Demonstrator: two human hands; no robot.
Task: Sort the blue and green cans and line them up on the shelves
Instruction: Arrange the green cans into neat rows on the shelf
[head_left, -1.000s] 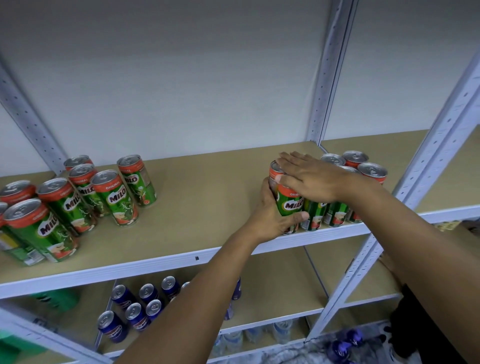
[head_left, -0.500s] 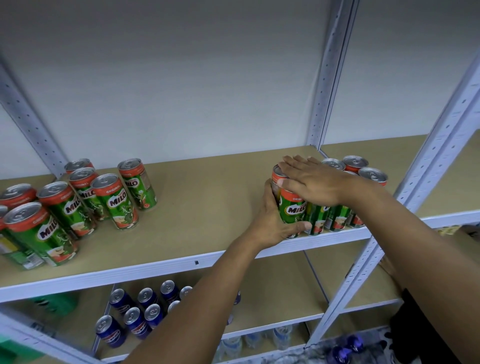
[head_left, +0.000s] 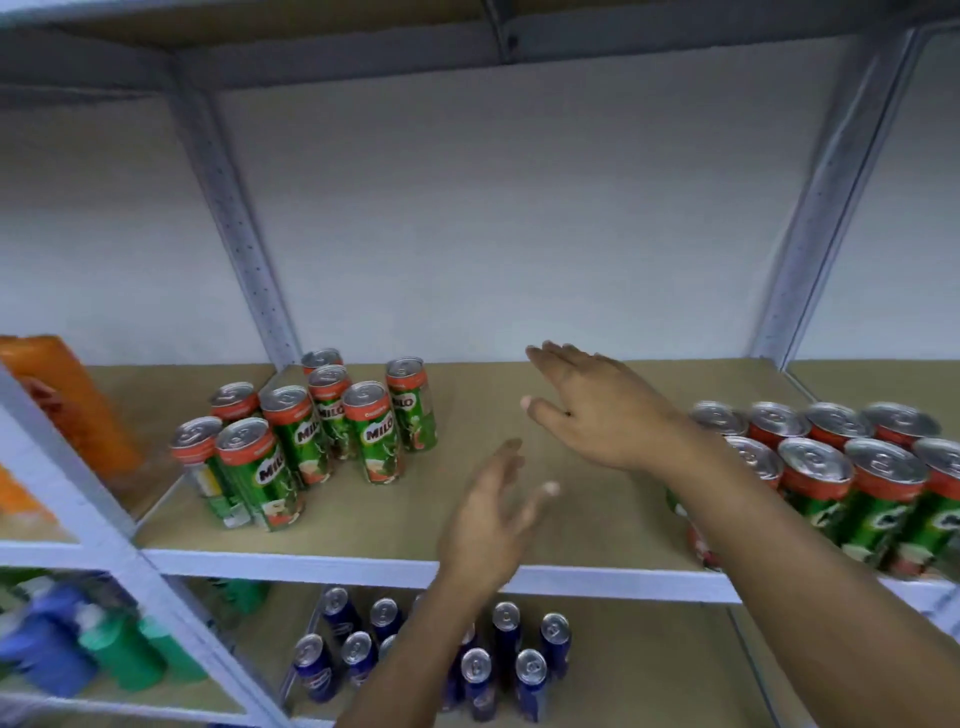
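Hands empty, both over the bare middle of the shelf (head_left: 519, 405): my left hand (head_left: 493, 525) nearer the front edge, fingers spread loose; my right hand (head_left: 597, 410) farther back, fingers straight and flat, holding nothing. Step in hand, as I judge it: between the two groups of green cans, reaching left for more. Loose green cans (head_left: 332, 431) stand upright but unevenly clustered at far left. Lined-up green cans (head_left: 841, 483) sit packed in rows at right, partly behind my forearm. Next move calls for gripping a loose can and carrying it right. Blue cans (head_left: 488, 654) stand on the shelf below.
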